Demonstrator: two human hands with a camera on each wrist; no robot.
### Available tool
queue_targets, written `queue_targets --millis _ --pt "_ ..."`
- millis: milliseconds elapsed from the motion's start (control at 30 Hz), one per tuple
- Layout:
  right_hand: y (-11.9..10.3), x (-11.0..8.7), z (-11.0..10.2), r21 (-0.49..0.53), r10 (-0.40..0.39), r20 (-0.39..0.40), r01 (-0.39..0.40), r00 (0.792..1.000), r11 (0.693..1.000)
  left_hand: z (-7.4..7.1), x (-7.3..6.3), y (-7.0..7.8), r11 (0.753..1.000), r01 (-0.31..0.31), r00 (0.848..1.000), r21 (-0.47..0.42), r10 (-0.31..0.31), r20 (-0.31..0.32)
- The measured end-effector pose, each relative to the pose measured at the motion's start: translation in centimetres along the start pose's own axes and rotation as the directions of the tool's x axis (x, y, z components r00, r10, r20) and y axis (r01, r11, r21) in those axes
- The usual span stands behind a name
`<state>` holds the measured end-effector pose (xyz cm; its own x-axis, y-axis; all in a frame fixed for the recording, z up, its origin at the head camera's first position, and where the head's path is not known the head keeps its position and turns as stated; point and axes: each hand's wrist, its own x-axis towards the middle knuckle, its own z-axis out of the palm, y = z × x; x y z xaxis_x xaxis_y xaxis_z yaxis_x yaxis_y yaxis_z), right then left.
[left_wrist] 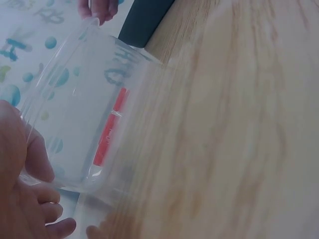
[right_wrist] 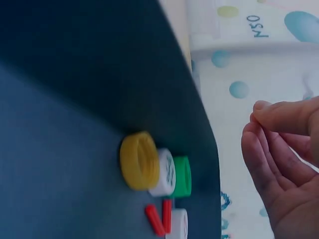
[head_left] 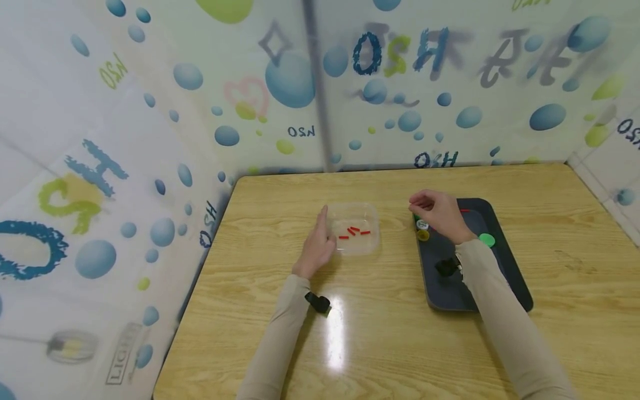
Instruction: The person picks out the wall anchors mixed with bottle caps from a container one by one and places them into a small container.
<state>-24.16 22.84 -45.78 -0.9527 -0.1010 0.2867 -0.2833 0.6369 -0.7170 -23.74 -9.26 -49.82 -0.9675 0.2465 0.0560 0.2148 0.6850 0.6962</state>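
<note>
A clear plastic container (head_left: pixel 372 244) lies on the table with several short red sticks (head_left: pixel 351 230) in it. My left hand (head_left: pixel 317 247) grips its left rim, with the thumb over the wall in the left wrist view and the index finger stretched along the edge. My right hand (head_left: pixel 440 214) hovers over the far left corner of a dark tray (head_left: pixel 500 222). Its thumb and index tips meet, and nothing shows between them. Below it in the tray are a yellow cap (right_wrist: pixel 138 160), white caps (right_wrist: pixel 165 172), a green cap (right_wrist: pixel 182 177) and red sticks (right_wrist: pixel 155 219).
A light green cap (head_left: pixel 486 240) sits further right in the tray, and another red stick (head_left: pixel 465 210) lies near its far edge. Patterned sheets (head_left: pixel 350 111) rise behind and left of the wooden table (head_left: pixel 380 333). The tray's raised rim borders the caps.
</note>
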Motion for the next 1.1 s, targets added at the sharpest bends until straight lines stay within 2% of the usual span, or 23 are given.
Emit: queue_targets --millis 200,533,700,1100 --pt "1.2 -0.4 -1.3 -0.026 -0.014 -0.032 0.013 0.999 1.000 -0.1 0.1 0.1 1.000 0.002 1.000 -0.008 -0.002 0.001" --pt "3.6 -1.4 -3.8 -0.072 0.027 -0.076 -0.033 0.997 0.997 0.1 0.1 0.2 1.000 0.000 1.000 -0.030 0.000 0.000" --pt "4.4 -1.8 -4.4 -0.070 0.068 -0.062 -0.072 0.996 0.995 0.1 0.1 0.0 1.000 0.011 1.000 -0.023 -0.011 0.000" --pt "5.9 -2.2 -6.3 -0.129 0.108 -0.105 -0.121 0.989 0.984 0.2 0.3 -0.1 1.000 -0.008 1.000 -0.020 0.008 -0.011"
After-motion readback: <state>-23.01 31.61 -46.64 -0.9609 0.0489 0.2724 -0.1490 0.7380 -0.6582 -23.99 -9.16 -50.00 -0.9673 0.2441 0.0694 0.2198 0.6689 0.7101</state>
